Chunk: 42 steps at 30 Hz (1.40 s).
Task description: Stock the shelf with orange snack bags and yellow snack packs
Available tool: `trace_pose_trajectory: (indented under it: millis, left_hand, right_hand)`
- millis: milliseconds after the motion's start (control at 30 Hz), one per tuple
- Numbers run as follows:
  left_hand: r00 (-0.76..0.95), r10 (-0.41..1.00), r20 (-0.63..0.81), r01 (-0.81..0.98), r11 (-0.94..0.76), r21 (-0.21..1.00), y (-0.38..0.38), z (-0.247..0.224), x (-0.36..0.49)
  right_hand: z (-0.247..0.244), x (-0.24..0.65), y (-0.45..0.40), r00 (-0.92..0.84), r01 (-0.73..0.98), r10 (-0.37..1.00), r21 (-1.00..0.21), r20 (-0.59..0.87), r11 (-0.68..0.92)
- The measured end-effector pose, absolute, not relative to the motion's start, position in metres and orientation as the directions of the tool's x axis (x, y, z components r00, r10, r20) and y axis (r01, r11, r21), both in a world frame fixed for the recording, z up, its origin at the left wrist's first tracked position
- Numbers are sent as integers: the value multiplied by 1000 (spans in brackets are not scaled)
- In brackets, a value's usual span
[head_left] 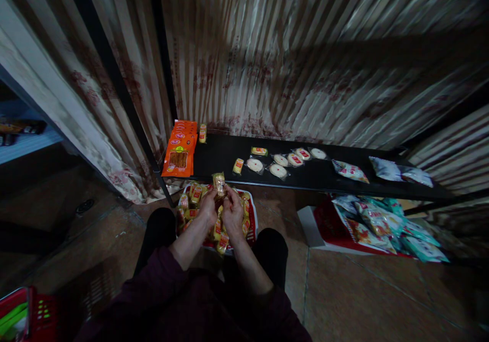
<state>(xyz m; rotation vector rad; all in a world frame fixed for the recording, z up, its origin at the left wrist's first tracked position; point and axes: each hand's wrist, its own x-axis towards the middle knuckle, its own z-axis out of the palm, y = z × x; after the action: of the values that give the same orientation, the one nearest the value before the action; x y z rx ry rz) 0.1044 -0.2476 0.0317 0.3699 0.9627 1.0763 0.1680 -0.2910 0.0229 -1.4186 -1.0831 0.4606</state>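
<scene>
My left hand (208, 207) and my right hand (233, 210) are close together above a red basket with a white rim (255, 222) between my knees. Between their fingertips is a small yellow wrapped snack cake (219, 183), raised near the shelf's front edge. Both hands look closed on it, though the exact grip of the fingers is partly hidden. Many similar wrapped snack cakes (221, 242) fill the basket below, partly covered by my forearms.
A low black shelf (225, 146) holds orange snack packets (179, 151), a few yellow cakes (238, 166), several round wrapped cakes (278, 171) and pillow-shaped bags (350, 171). Below right, a box (324, 225) holds more bags. Another red basket (40, 309) stands lower left. Curtains (267, 67) hang behind.
</scene>
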Motion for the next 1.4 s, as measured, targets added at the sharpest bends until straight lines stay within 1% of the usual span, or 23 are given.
trace_pose_trajectory:
  millis: [167,367,567,700,833,1167,1400]
  left_hand:
    - [127,859,-497,-677,441,589,-246,30,106]
    - [151,802,-578,-677,510,531,-243,31,106]
    - [165,748,-643,-690,553,467,-241,31,105]
    - [165,721,-673,-700,567,434,-241,31,105]
    - [172,705,-688,-709,573,410,-241,31,105]
    - [247,676,-694,-701,619,354,-240,26,105]
    - [273,675,-686,-710,622,330,-245,33,104]
  right_hand:
    - [25,165,-291,507,309,807,-938,302,157]
    - [25,164,-290,503,406,775,-896,384,181]
    - [26,161,-292,475,489,767,-854,431,177]
    - [26,160,-292,444,571,751,-800,490,184]
    - [27,159,-292,414,608,743,-767,526,204]
    - [35,158,-293,404,635,749,-751,525,184]
    - [34,164,-291,416,636,757,-756,503,154]
